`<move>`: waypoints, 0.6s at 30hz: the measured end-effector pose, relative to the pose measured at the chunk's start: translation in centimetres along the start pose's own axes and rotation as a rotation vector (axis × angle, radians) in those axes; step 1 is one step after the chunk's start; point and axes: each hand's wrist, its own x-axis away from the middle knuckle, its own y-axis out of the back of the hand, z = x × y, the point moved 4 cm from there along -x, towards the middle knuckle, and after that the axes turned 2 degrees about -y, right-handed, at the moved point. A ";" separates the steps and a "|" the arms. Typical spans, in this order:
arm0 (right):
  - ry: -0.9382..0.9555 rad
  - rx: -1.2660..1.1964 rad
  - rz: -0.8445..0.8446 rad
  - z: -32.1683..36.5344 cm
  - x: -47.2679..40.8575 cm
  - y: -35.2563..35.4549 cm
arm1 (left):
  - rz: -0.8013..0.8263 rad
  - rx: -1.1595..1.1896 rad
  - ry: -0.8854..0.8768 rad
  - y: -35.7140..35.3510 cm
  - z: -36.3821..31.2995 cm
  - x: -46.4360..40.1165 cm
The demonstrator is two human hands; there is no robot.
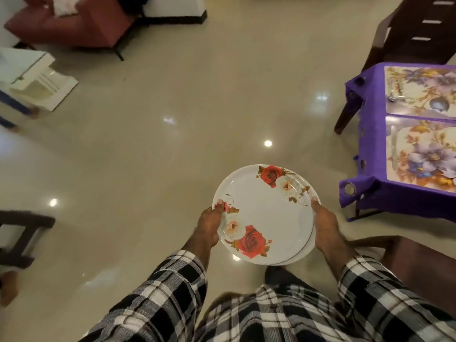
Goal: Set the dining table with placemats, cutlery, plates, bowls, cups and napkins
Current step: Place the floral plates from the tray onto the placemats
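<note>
I carry a stack of white plates (265,208) printed with red and white roses, held over the floor in front of me. My left hand (208,224) grips the stack's left rim, thumb on top. My right hand (324,223) grips the right rim the same way. At the right edge stands the dining table (370,149) under a purple cloth. Two floral placemats lie on it, a far placemat (419,90) and a near placemat (424,156). A piece of metal cutlery (394,98) lies on the far one.
A dark brown chair (414,28) stands behind the table and another chair (424,262) is at my right side. A red sofa (71,23) and a white stand (37,80) are at the far left, dark furniture (22,233) at the left edge. Glossy floor tiles (172,119) lie between.
</note>
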 end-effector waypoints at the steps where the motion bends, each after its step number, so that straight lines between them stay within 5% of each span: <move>1: 0.005 0.006 -0.014 2.1 -0.9 -0.3 | 0.015 -0.019 0.004 -1.6 -1.9 -0.9; 13: 0.264 -0.202 -0.228 24.0 -11.3 -0.2 | 0.275 -0.293 -0.107 -23.5 -23.7 -16.2; 18: 0.129 -0.361 -0.449 26.0 -17.1 3.7 | 0.378 -0.435 -0.169 -33.1 -31.6 -23.0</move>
